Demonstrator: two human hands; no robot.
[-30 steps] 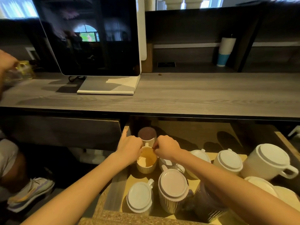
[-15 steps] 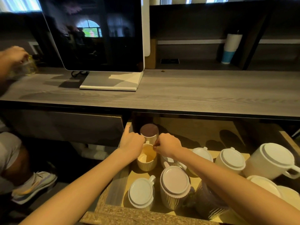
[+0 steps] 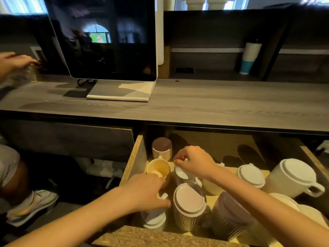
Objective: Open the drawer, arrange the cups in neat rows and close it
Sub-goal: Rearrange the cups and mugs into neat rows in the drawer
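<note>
The drawer under the counter stands open and holds several cups. My left hand lies over an upside-down white cup at the front left, with its fingers curled beside the handle. My right hand pinches the rim of an upright white cup in the second row. An upright yellow cup stands left of that cup. Behind it is an upside-down ribbed cup with a brown base. A ribbed upside-down cup and a tipped purple cup sit at the front.
More white upside-down cups and a large mug fill the drawer's right side. A monitor stands on the grey counter, with a tumbler behind. Another person's hand and shoe are at the left.
My left hand left the yellow cup and came back toward me onto the front-left white cup. My right hand stayed at the white cup's rim. The view tilted down slightly.
</note>
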